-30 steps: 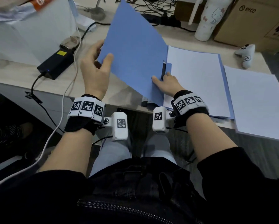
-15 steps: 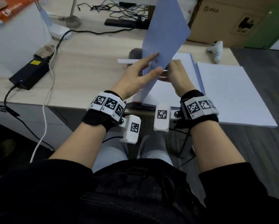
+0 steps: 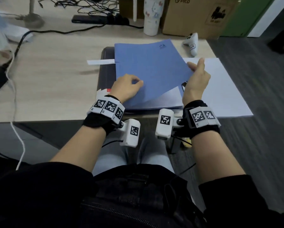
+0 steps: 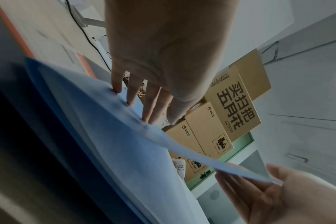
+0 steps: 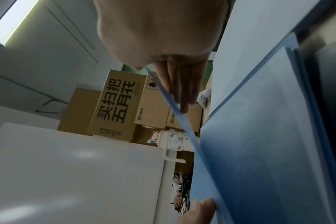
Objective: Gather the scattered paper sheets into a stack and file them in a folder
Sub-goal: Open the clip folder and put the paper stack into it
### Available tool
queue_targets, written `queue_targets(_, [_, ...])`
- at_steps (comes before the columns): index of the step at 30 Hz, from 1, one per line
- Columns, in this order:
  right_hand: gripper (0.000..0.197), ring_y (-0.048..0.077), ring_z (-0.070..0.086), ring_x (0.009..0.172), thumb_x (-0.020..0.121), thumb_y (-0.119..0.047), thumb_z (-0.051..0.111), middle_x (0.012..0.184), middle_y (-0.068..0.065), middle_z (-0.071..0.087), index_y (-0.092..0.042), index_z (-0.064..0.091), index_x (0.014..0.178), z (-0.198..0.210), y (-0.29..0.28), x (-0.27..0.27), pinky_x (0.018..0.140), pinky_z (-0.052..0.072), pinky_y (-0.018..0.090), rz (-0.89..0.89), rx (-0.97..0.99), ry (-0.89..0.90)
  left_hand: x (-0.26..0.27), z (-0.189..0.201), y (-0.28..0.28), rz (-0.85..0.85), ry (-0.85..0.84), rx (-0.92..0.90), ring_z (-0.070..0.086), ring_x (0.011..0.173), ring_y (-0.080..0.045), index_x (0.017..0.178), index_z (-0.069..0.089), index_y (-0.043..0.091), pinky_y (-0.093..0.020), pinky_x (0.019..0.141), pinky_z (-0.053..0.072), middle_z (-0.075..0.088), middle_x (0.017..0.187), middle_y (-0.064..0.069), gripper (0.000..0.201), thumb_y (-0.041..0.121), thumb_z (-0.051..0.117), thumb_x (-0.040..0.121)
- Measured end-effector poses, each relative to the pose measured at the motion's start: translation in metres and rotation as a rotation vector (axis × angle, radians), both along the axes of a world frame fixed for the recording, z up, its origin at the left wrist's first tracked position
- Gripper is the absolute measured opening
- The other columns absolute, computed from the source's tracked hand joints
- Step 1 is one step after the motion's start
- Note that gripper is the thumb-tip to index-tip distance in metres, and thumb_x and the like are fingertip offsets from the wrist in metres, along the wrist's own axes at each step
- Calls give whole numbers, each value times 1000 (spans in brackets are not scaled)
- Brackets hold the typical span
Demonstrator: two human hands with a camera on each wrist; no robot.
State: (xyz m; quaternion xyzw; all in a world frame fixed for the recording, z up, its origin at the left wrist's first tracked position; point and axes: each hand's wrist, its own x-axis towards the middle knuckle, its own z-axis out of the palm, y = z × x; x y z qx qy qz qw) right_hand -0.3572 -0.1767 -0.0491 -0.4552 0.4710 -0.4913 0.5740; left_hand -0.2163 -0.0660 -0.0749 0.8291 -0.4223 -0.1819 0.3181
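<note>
The folder is lying on the tabletop, its cover not quite flat over the sheets inside. The right hand is pinching the cover's free edge, its grip narrow between thumb and fingers. The left hand is resting fingertips on the cover, grip loose, holding nothing. More paper is lying just right of the right hand.

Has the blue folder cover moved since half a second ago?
Yes. The blue folder cover has swung down from upright toward the white sheets in the folder, nearly closed; the right hand holds its free edge.
</note>
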Motion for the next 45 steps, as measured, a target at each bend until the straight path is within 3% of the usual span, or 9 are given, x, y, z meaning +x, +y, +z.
queue_targets(5, [30,42,58,81,83,-7,52,102,35,58,21,56,94,-10,-10,-3,61,40,36,-120,-52,276,8,-6,-9,61,-14,40,57,115,-22,112,67,10,-31,97,42,66,119,-3,28,25,53,92])
queue_targets(7, [30,43,53,102,82,-4,53,110,33,56,20,55,100,-11,-10,2,81,43,46,-70,-71,347,13,-6,-12,70,-12,35,58,113,-21,110,68,8,-26,94,42,67,117,-5,27,21,55,91])
queue_targets(13, [30,16,57,105,86,-8,59,118,4,64,-8,66,116,-18,-10,36,80,45,19,513,-98,559,35,-11,-16,242,-111,101,44,118,-34,104,66,6,-35,94,42,59,120,-11,30,17,67,77])
queue_targets(18, [51,20,24,143,88,-17,61,153,3,31,-18,49,137,-28,-15,59,117,22,34,831,-216,874,44,-10,-19,354,-91,237,28,130,-34,115,53,4,-43,99,36,43,134,-10,57,33,76,73])
queue_targets(23, [53,29,13,143,87,-26,64,153,4,25,-25,48,137,-28,-13,67,118,13,44,885,-353,1147,51,-9,-27,443,145,124,32,127,-31,110,60,6,-43,100,40,48,123,-11,47,18,76,67])
queue_targets(27, [50,28,9,144,87,-24,62,153,3,23,-26,49,136,-29,-9,70,118,7,49,882,-353,1181,58,-10,-31,465,304,-26,55,109,-32,87,70,10,-45,90,51,68,105,-10,43,17,61,46])
queue_targets(31, [48,29,10,144,87,-23,62,152,3,25,-24,51,134,-27,-9,68,118,6,48,874,-338,1163,53,-11,-33,397,535,-206,67,92,-31,66,62,16,-51,86,54,70,95,-15,12,5,57,66])
queue_targets(40, [43,20,44,130,86,-19,64,138,4,51,-13,58,128,-17,-13,63,101,33,22,726,-263,876,47,-3,-20,396,606,-384,57,82,-22,80,54,16,-46,83,53,61,93,-11,24,-7,46,84])
queue_targets(45, [68,26,31,138,84,-33,65,148,13,34,-7,38,141,-16,-26,53,112,27,38,391,-262,778,52,6,-2,370,667,-512,64,80,-15,108,56,11,-26,72,56,66,94,-1,25,-5,48,91])
